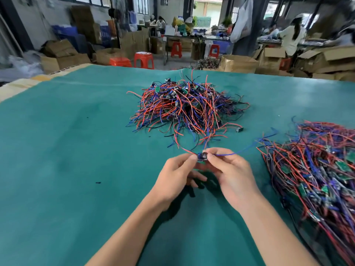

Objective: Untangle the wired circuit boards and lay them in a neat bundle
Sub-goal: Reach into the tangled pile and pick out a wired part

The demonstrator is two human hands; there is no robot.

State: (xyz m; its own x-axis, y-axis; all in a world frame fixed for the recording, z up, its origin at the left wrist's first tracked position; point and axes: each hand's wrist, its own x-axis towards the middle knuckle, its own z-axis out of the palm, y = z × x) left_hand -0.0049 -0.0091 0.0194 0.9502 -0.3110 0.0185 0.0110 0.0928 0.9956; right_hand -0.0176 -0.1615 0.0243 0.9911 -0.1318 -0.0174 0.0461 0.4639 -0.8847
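A small circuit board [202, 156] with red, blue and black wires is held above the green mat [76, 150]. My left hand [176, 175] pinches its left edge and my right hand [232, 169] pinches its right edge. A blue wire [240, 152] runs from the board to the right, and a red wire [187, 149] curves up toward the tangled pile [188, 106] of wired boards at the middle of the mat. A long laid-out bundle of wired boards [318, 175] lies along the right side.
One loose board [240, 129] sits at the tangled pile's right edge. A small dark scrap [98, 182] lies on the mat at left. Beyond the table's far edge stand red stools [144, 59], cardboard boxes [63, 54] and people working at benches.
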